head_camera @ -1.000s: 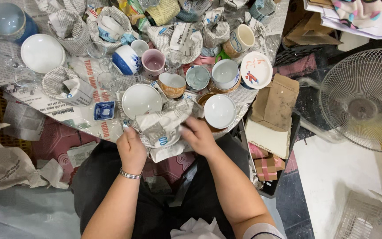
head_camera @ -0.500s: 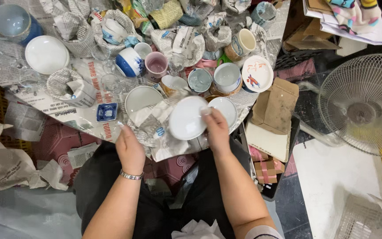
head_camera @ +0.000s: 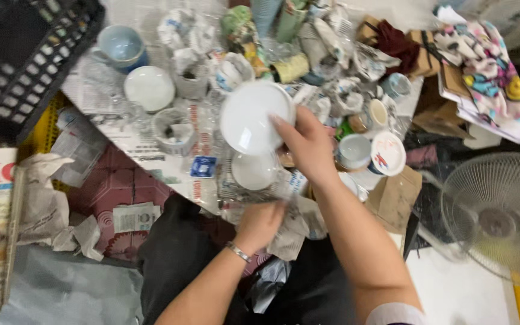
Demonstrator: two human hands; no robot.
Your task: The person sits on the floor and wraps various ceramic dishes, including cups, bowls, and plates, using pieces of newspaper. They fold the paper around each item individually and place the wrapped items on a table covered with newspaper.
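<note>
Sitting at a low worktop spread with newspaper and crowded with crockery. Right hand reaching out over the worktop, fingers clasping the rim of a white bowl and holding it tilted above the clutter, underside facing the camera. Left hand, a bracelet at the wrist, closing on a crumpled sheet of newspaper at the near edge of the worktop. Lying just below the lifted bowl, a second white bowl resting on paper. Standing just right of the right hand, a pale blue cup and a small white dish with a red and blue mark, touching or nearly so. Sitting farther left, a round white plate, a blue bowl behind it, and a small blue square packet near the worktop's edge. Showing at the top left corner, a black plastic crate. Lying on the red patterned floor at left, more crumpled paper. Standing well apart at the right, a white electric fan.
</note>
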